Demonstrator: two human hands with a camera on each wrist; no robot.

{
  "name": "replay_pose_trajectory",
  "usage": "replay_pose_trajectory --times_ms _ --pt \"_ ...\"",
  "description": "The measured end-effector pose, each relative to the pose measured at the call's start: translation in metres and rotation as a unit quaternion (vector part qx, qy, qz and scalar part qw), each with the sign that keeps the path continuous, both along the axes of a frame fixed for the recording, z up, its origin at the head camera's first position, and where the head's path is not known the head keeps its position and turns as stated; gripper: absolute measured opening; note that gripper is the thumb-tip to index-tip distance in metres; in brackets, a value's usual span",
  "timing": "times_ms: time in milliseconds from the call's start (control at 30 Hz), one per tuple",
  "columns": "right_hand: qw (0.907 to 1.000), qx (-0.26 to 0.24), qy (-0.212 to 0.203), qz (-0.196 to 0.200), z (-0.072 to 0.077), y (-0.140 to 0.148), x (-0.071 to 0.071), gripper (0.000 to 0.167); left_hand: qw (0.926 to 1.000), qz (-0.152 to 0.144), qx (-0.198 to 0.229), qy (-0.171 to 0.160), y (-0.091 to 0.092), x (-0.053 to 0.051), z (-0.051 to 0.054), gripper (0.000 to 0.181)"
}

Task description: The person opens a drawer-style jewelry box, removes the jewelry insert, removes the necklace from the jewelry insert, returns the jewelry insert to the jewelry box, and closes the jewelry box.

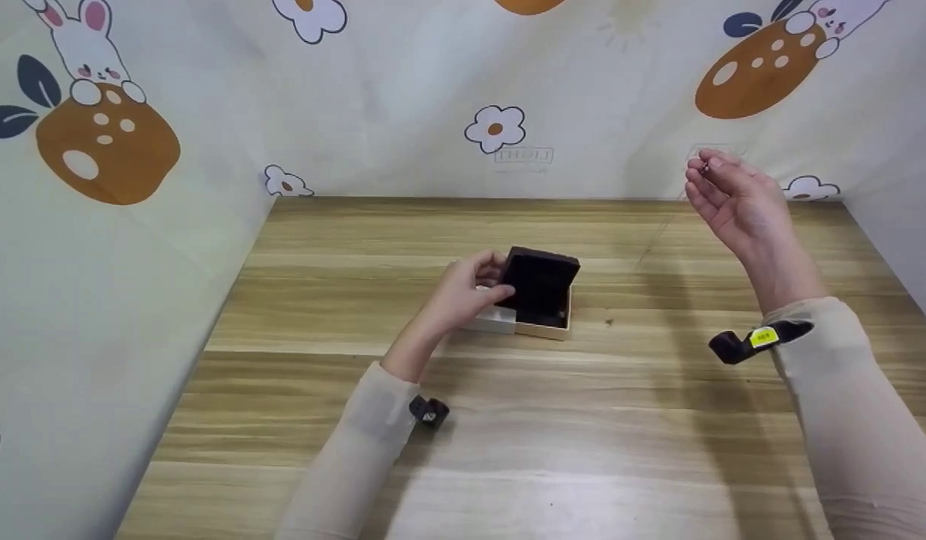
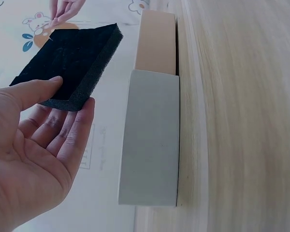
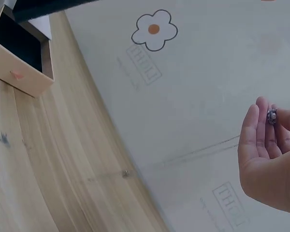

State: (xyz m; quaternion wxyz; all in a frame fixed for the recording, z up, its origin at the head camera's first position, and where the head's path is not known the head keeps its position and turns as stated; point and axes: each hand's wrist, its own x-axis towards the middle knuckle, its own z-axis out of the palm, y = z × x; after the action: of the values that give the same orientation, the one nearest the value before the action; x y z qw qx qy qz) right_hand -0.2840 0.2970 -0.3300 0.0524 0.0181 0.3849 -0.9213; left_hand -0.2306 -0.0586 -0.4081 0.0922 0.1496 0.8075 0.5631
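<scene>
My left hand (image 1: 463, 294) pinches a black foam pad (image 2: 70, 60) between thumb and fingers, tilted up above a small drawer-style box. The box's peach drawer (image 2: 155, 43) is pulled partly out of its pale grey sleeve (image 2: 150, 140). In the right wrist view the drawer's inside (image 3: 20, 43) looks dark, and a pink tab (image 3: 16, 75) sits on its front. Raised at the right, my right hand (image 1: 747, 206) pinches a small silvery pendant (image 3: 272, 116) between thumb and fingertips. A thin necklace chain (image 3: 203, 148) hangs from that hand.
Everything stands on a wood-grain table (image 1: 582, 435). A patterned cloth (image 1: 403, 112) with bunnies and flowers closes off the back and sides. Right of the box lies a small dark mark (image 1: 609, 322). Each sleeve carries a black wrist camera (image 1: 430, 412).
</scene>
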Motion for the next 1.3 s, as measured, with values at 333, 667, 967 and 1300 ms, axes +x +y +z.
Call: replay_pose_trajectory --times_ms 333,667,967,1300 --pt "0.9989 0.030 -0.032 -0.019 -0.010 0.017 -0.006 0.015 1.0000 0.000 0.007 -0.002 0.000 0.000 -0.001 0.028" --pt "0.9980 0.035 -0.052 -0.007 -0.025 0.037 -0.006 0.013 1.0000 -0.004 0.008 0.003 0.001 -0.001 0.000 0.027" --pt "0.9937 0.065 -0.081 0.041 -0.037 0.055 -0.003 0.018 1.0000 -0.003 0.007 0.007 0.001 0.000 -0.001 0.026" --pt "0.9543 0.243 -0.148 0.091 -0.051 0.068 0.004 0.019 1.0000 -0.003 0.001 0.003 0.001 0.001 -0.002 0.026"
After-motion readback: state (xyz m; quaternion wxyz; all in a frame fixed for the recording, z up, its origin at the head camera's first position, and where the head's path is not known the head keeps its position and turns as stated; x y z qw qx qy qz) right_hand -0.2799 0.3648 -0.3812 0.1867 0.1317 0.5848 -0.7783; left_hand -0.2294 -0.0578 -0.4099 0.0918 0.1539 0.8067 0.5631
